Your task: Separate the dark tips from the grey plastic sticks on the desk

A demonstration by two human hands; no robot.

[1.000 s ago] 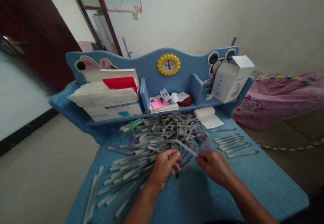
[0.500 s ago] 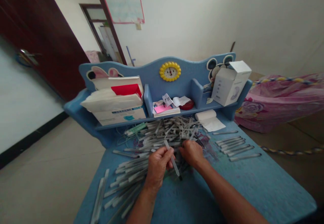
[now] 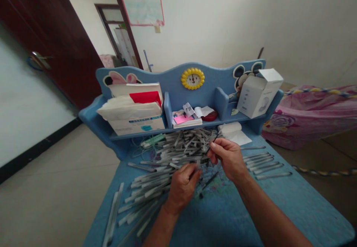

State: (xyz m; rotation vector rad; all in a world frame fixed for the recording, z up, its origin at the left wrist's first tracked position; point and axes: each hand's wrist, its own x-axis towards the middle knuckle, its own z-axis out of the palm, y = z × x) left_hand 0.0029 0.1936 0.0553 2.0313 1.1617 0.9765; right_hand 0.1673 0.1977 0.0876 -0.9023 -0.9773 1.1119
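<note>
My left hand (image 3: 184, 183) is closed low over the desk, to the right of many translucent pen barrels (image 3: 150, 182). A short translucent end of a pen barrel (image 3: 198, 164) shows above its fingers; the rest is hidden by the hand. Higher and to the right, my right hand (image 3: 228, 158) pinches a thin dark stick (image 3: 215, 138), perhaps a pen refill, slanting up from the fingertips. Behind both hands lies a heap of pen parts (image 3: 189, 143). A dark thin stick (image 3: 209, 180) rests on the desk between the hands.
Several pens (image 3: 264, 164) lie in a row on the right of the blue desk (image 3: 279, 206). A white paper roll (image 3: 231, 128) lies behind them. The shelf (image 3: 220, 103) holds an open mask box (image 3: 136, 124), papers and a white carton (image 3: 256, 96). A green strip (image 3: 153, 140) lies left of the heap.
My right hand has lifted from the heap and moved up and right, now with a dark stick in its fingers. The left hand's barrel has tilted and is mostly covered. The view has shifted slightly.
</note>
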